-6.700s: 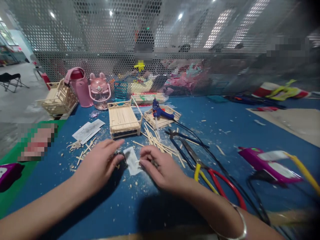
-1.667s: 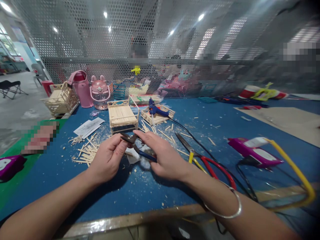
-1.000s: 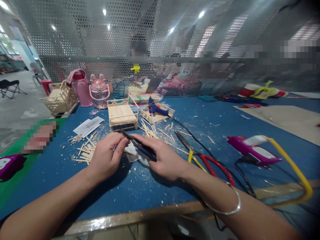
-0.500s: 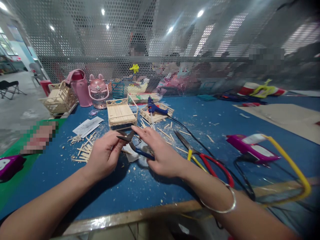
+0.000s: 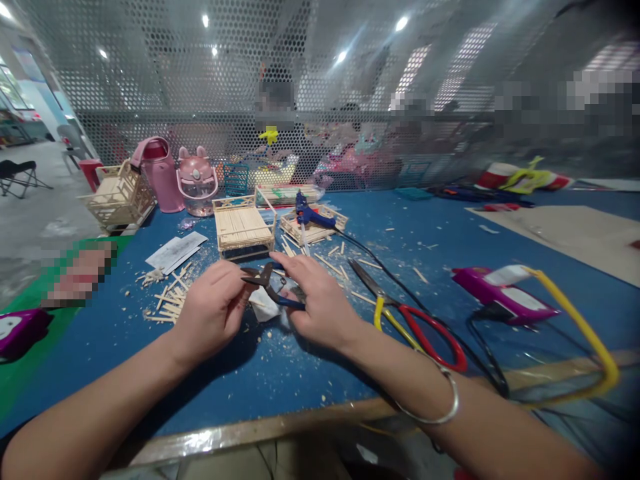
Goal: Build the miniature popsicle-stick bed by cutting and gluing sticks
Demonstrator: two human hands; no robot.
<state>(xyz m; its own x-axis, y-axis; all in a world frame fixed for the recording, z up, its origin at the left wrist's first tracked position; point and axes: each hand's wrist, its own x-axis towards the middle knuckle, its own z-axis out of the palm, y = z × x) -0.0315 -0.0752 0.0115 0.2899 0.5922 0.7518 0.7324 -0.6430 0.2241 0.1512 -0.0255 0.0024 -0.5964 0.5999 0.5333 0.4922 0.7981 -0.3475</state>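
Observation:
Blue-handled pliers [image 5: 269,283] rest in my right hand [image 5: 325,303], its fingers closed around the handles. Their dark jaws point left and are parted, right beside the fingertips of my left hand [image 5: 210,313]. That left hand is pinched closed; whatever lies between thumb and fingers is hidden. Beneath both hands, a small white paper piece [image 5: 263,307] lies on the blue table. A bed-like frame of thin wooden sticks [image 5: 244,227] stands just beyond them. Cut sticks [image 5: 173,299] are heaped to the left of my left hand.
Red-and-yellow-handled scissors [image 5: 390,303] lie right of my right hand. A blue glue gun [image 5: 311,215] rests on another stick piece, its cord trailing right. Farther right is a purple device [image 5: 505,297]. Pink bottles [image 5: 163,177] and a stick model [image 5: 120,193] stand back left, before a perforated metal screen [image 5: 225,87].
The pliers and my right hand have shifted slightly to the right. More of the upper blue handle shows. My left hand stays pinched in nearly the same place.

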